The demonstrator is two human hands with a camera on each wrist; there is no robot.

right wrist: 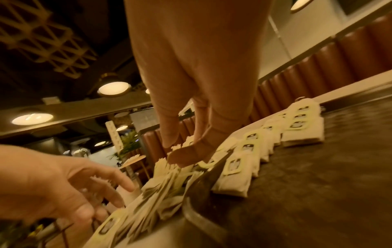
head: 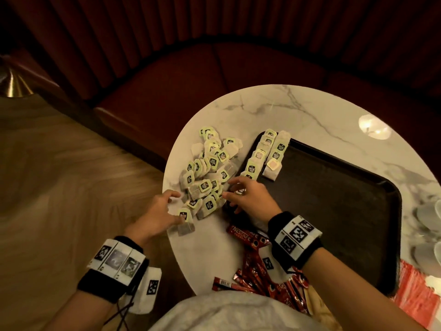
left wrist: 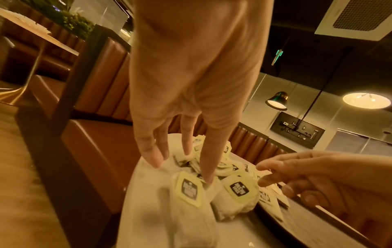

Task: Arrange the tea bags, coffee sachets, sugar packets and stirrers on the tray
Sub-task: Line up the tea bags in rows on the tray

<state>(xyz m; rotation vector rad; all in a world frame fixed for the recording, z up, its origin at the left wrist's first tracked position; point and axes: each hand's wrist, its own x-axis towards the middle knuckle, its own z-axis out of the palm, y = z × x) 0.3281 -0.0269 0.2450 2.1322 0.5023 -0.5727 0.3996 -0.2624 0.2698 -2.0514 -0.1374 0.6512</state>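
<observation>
1. Tea bags lie heaped on the table beside the tray's left edge; two rows already line that edge.
2. My right hand pinches one bag over the tray's near-left rim; I'd lay it label-up, continuing the row.
3. My left hand, fingers spread and holding nothing, should steady the heap.

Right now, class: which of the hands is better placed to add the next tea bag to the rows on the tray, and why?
The right hand: it pinches a tea bag beside the tray rows. The left hand is farther away, over the loose pile.
</observation>
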